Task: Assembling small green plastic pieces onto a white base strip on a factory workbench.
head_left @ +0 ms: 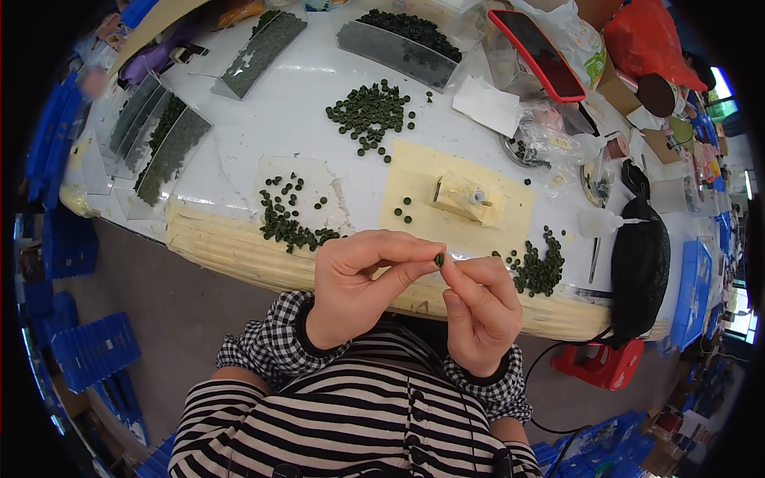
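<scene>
Between the thumb and forefinger of my left hand (355, 279) is a small dark green round piece (439, 260). The fingertips of my right hand (480, 307) are pinched together and meet the same piece from the other side; its other fingers are curled in. Both hands are over the table's padded front edge (231, 239). Left of them lies a loose pile of similar green pieces (291, 231), and a second pile (540, 267) is just right of my right hand. Beyond the hands, a small tape-wrapped block with a metal post (470, 199) stands on a yellow sheet (402, 171).
A larger pile of green pieces (370, 115) lies farther back. Clear bins (398, 56) of them stand at the back and left. On the right are a red-cased phone (542, 60), a white napkin (486, 106), tweezers (595, 259) and a black cloth bundle (640, 267).
</scene>
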Tool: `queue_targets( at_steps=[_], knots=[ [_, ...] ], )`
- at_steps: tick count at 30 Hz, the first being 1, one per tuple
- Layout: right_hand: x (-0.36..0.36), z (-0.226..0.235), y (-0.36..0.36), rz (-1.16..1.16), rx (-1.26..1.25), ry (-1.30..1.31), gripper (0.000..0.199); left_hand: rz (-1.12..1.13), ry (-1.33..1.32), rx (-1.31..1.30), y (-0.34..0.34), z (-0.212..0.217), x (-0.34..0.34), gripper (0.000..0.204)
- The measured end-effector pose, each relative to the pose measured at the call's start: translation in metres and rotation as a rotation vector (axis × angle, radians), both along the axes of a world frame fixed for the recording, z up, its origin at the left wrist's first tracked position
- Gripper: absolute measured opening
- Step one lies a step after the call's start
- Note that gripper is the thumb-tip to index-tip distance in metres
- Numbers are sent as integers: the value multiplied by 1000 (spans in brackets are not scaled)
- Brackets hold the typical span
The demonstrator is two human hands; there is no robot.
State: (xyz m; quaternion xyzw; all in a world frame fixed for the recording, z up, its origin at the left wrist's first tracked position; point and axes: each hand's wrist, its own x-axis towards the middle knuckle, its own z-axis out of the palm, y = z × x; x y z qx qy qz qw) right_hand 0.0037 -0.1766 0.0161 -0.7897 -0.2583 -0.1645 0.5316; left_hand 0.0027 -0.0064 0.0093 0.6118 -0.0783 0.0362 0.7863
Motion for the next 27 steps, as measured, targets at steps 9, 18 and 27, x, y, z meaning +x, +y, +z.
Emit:
queue_targets(
  at_steps=[9, 18, 27],
  knots=[
    [1, -2, -2, 20, 10, 8, 36, -8, -42, 96, 3, 0, 4, 19],
    [4, -7, -3, -10, 1, 51, 34, 22, -16, 110, 1, -5, 7, 17],
    [9, -21, -48, -408, -378, 24, 13, 200, -262, 1041, 29, -7, 29, 12]
  ],
)
